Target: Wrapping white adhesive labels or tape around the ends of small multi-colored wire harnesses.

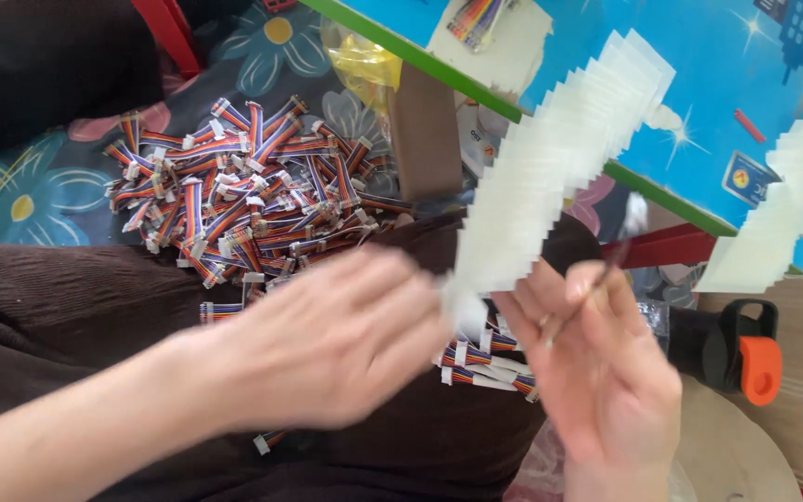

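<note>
My left hand [327,344] is blurred over my lap, its fingertips touching the bottom end of a long strip of overlapping white tape pieces [550,167] that hangs from the blue table. My right hand [597,372] grips a thin dark tool [606,270], tweezers or scissors, close to the same strip end. Several bundled rainbow ribbon cables [480,363] with white labels lie on my lap between both hands. A big pile of the same rainbow cables [243,195] rests on the flowered cloth beyond my left hand.
A blue table [699,84] with a green edge stands at the upper right, and a second strip of white tape pieces [783,223] hangs from it. A black and orange tool [745,353] lies at the right. A yellow plastic bag [364,65] and a brown table leg [425,139] are behind the pile.
</note>
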